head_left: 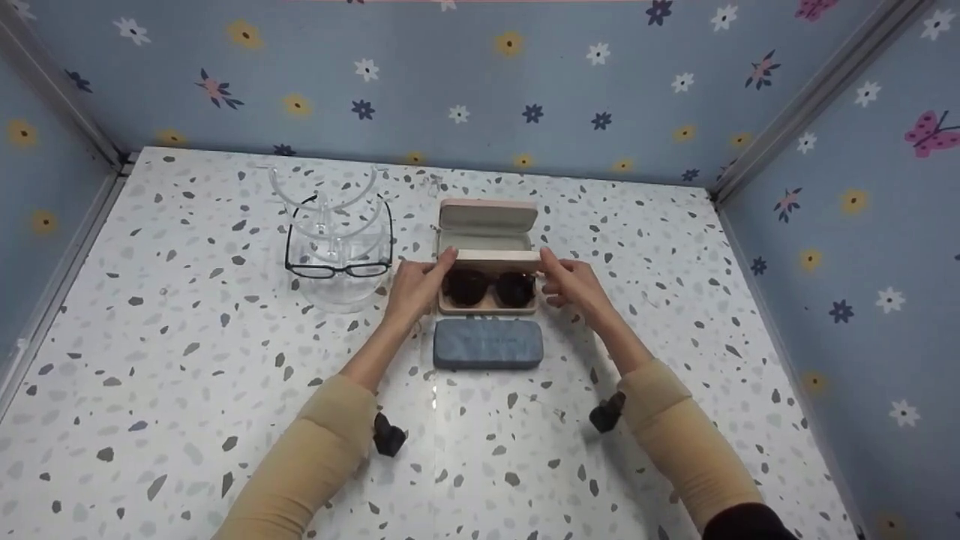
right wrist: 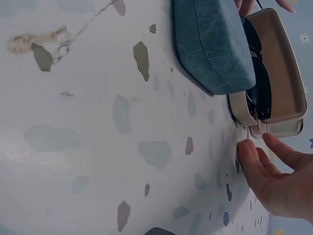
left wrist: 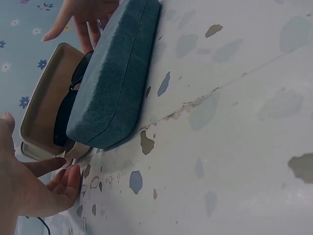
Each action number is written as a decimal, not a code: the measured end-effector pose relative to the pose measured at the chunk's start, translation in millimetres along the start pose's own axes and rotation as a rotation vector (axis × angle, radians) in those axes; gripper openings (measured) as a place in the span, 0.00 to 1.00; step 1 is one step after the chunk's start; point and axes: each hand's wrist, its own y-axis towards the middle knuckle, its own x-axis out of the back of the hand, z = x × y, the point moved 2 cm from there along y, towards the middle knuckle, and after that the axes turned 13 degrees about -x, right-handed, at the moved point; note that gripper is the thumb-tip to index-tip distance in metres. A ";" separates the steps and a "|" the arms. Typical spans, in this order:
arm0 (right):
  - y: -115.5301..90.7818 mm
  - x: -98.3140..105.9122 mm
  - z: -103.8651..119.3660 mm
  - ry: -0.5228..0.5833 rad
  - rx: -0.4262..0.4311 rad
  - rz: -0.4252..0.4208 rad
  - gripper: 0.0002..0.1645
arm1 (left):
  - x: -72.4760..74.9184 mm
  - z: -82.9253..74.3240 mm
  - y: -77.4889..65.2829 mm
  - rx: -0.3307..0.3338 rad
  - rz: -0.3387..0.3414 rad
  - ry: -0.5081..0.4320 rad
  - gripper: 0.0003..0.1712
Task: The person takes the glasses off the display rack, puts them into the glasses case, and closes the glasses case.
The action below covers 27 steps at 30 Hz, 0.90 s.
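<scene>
A cream glasses case (head_left: 487, 309) stands with its lid (head_left: 498, 256) raised; dark sunglasses (head_left: 491, 288) lie inside. My left hand (head_left: 414, 286) is at the case's left end, thumb by the lid's corner. At the opposite end is my right hand (head_left: 576, 285), its thumb near the lid and its other fingers loosely bent beside the base. Neither hand plainly wraps round the case. Both wrist views show the hands partly, with the sunglasses half hidden behind a blue glasses case (left wrist: 117, 73), which lies closed in front.
Behind the cream case sits another open case (head_left: 487, 217), with a pinkish lid. To the left, black-framed eyeglasses (head_left: 339, 271) hang on a clear display stand (head_left: 341, 304). Flowered panels (head_left: 480, 82) border the speckled table (head_left: 480, 465).
</scene>
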 end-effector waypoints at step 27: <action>2.8 -5.3 4.9 -0.105 0.004 0.021 0.51 | -1.6 1.9 9.9 0.100 0.065 -0.110 0.37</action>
